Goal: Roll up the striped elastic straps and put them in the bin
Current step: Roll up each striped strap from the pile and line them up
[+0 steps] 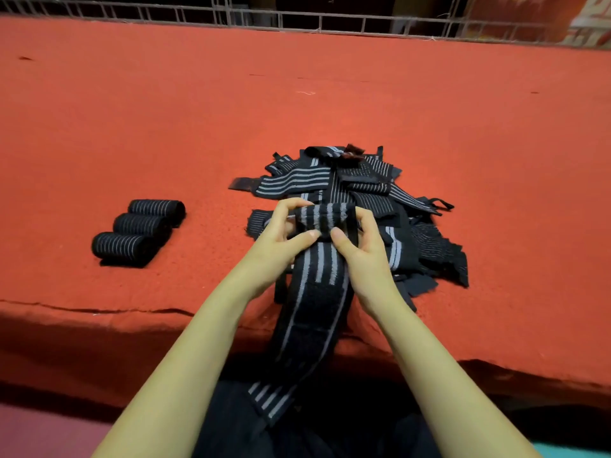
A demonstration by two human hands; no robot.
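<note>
No lettering reads on the striped straps (297, 183); markings on the red fabric (590, 23) seem too blurred.

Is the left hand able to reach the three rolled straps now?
Probably yes, once it lets go: the left hand grips the half-rolled strap with the right hand, but only bare red cloth lies between it and the rolled straps.

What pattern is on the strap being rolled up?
The strap is black with pale grey lengthwise stripes, clearest in the head view.
</note>
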